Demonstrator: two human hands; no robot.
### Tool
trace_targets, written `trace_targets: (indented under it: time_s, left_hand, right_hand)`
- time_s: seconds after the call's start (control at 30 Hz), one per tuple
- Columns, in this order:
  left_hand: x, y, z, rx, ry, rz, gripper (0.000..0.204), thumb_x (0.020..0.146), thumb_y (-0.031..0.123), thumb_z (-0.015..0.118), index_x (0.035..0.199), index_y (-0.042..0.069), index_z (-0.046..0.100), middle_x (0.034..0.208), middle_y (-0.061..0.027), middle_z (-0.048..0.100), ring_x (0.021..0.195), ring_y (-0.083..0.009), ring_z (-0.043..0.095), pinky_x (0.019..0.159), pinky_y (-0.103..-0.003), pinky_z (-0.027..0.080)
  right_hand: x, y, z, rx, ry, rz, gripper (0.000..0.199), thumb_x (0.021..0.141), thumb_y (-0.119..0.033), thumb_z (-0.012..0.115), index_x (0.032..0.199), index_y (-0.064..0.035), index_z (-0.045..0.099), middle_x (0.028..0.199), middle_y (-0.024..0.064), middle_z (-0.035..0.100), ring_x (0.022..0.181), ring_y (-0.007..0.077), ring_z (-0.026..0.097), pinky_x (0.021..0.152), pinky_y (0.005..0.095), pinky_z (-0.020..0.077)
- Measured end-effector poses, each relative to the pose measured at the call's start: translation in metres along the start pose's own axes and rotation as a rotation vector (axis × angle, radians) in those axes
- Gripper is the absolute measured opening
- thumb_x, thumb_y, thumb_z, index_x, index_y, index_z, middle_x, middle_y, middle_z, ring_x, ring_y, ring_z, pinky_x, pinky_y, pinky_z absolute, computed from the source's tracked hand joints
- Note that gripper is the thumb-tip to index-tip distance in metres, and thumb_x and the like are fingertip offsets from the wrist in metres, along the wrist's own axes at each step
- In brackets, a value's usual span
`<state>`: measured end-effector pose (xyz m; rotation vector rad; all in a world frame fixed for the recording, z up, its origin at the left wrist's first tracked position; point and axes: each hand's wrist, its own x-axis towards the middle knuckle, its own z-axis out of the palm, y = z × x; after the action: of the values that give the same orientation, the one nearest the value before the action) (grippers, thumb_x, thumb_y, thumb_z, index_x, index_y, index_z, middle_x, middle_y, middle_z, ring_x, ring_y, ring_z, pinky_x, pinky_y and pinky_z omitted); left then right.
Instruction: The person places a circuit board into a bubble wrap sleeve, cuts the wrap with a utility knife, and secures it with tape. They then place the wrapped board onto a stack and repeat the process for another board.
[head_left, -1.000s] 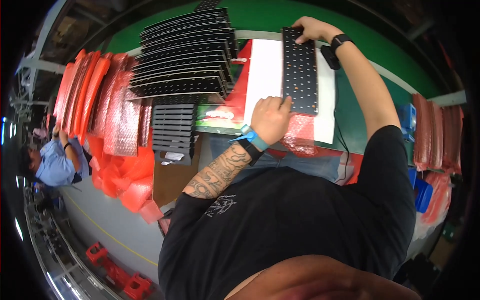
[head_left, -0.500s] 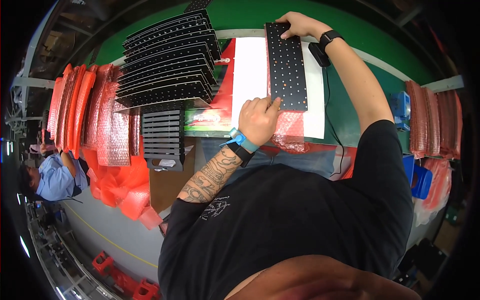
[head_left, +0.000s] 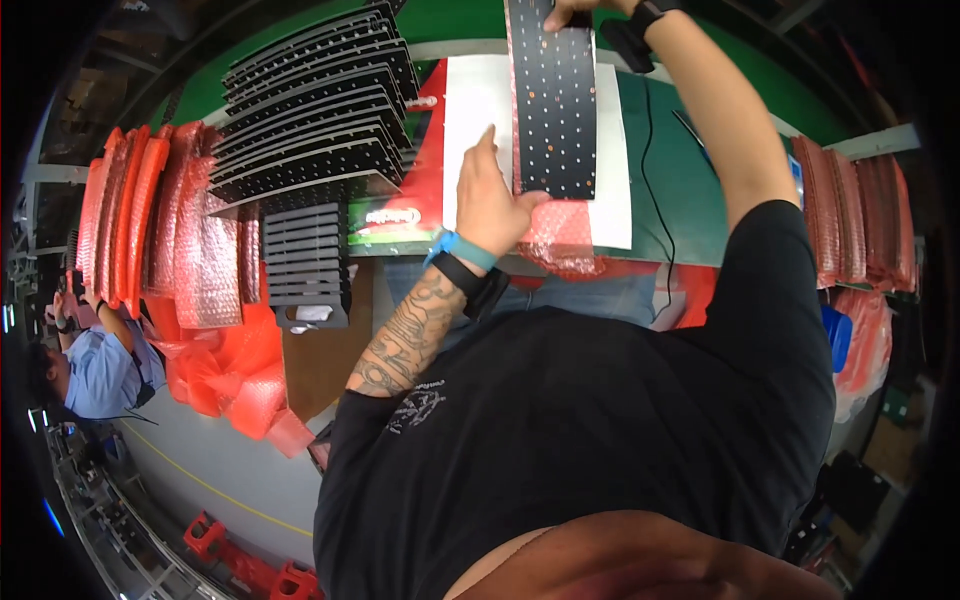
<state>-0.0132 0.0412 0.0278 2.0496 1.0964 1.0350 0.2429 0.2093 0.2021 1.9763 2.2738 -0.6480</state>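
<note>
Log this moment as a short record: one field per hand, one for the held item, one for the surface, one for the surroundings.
left hand: left hand grips the near end of the black panel
right hand: right hand holds the panel's far end, at the top edge of the view
held item: long black panel dotted with small points, over the white sheet
surface: green table with red bubble wrap at its near edge
surroundings: stack of black panels to the left; red bubble-wrap bags further left; a person in a blue shirt at far left
</note>
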Motion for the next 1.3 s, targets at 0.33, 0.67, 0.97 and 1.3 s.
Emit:
trace_targets:
  time_s: [0.33, 0.67, 0.97, 1.3]
  left_hand:
    - [0.022, -0.008, -0.004, -0.532, -0.367, -0.113, 0.056, 0.079, -0.002, 0.079, 0.129, -0.009, 0.055, 0.12, -0.0189, 0.064, 0.107, -0.035, 0.068, 0.093, -0.042, 0.058]
    - [0.055, 0.102, -0.003, -1.631, -0.727, -0.276, 0.043, 0.099, 0.0, 0.056, 0.14, -0.008, 0.048, 0.137, -0.0227, 0.059, 0.124, -0.0443, 0.06, 0.105, -0.057, 0.053]
    - [0.0, 0.071, 0.051, -1.855, -0.771, -0.612, 0.038, 0.103, 0.01, 0.05, 0.138, -0.007, 0.049, 0.132, -0.0216, 0.061, 0.123, -0.0374, 0.061, 0.108, -0.055, 0.049]
    - [-0.054, 0.024, 0.04, -1.869, -0.689, -0.727, 0.042, 0.105, 0.016, 0.042, 0.142, -0.004, 0.046, 0.137, -0.0205, 0.059, 0.131, -0.0379, 0.056, 0.111, -0.058, 0.045]
  right_hand:
    - [-0.255, -0.171, -0.012, -0.2, 0.714, -0.238, 0.045, 0.058, 0.001, 0.087, 0.09, 0.0009, 0.056, 0.081, 0.0199, 0.06, 0.079, 0.033, 0.066, 0.07, 0.0383, 0.0505]
    - [-0.367, -0.216, -0.022, -0.698, 1.162, -0.26, 0.041, 0.061, 0.003, 0.083, 0.095, -0.0008, 0.06, 0.082, 0.0181, 0.06, 0.079, 0.0308, 0.067, 0.072, 0.0381, 0.0516]
    - [-0.261, -0.102, 0.092, -0.643, 1.162, -0.589, 0.013, 0.076, -0.012, 0.065, 0.088, -0.0136, 0.063, 0.07, 0.0012, 0.059, 0.062, 0.0217, 0.063, 0.056, 0.0358, 0.0493]
    - [-0.249, -0.091, 0.207, -0.481, 0.742, -0.14, 0.037, 0.074, -0.008, 0.068, 0.111, -0.0076, 0.061, 0.102, 0.01, 0.06, 0.099, 0.0276, 0.062, 0.076, 0.0404, 0.0496]
